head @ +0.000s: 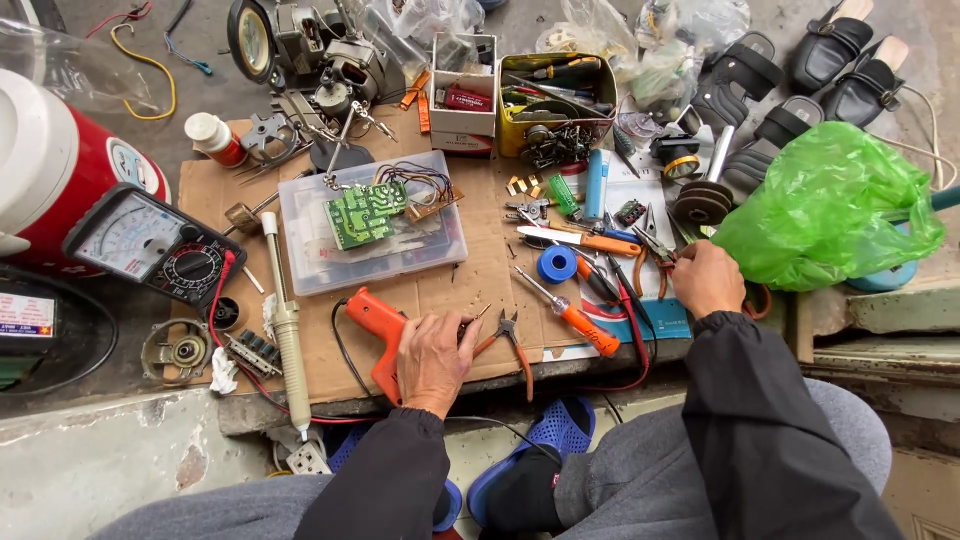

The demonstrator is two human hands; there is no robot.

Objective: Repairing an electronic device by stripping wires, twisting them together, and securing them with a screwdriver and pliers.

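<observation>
Here, left hand on orange plastic glue gun, ridged cardboard

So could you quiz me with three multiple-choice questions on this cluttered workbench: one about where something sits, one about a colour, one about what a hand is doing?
1. Where does the green circuit board lie?
A. on the clear plastic box
B. inside the yellow tin
C. under the green bag

2. What colour is the tool under the left hand?
A. blue
B. orange
C. white

3. What is the right hand doing?
A. gripping the white desoldering pump
B. holding the dial meter
C. resting by the pliers, next to the green plastic bag

Answers:
1 A, the board rests on the box's lid, wires trailing off it.
2 B, the soldering gun below the palm is orange.
3 C, the hand sits at the mat's right edge beside the bag; whether it grips anything cannot be told.
</observation>
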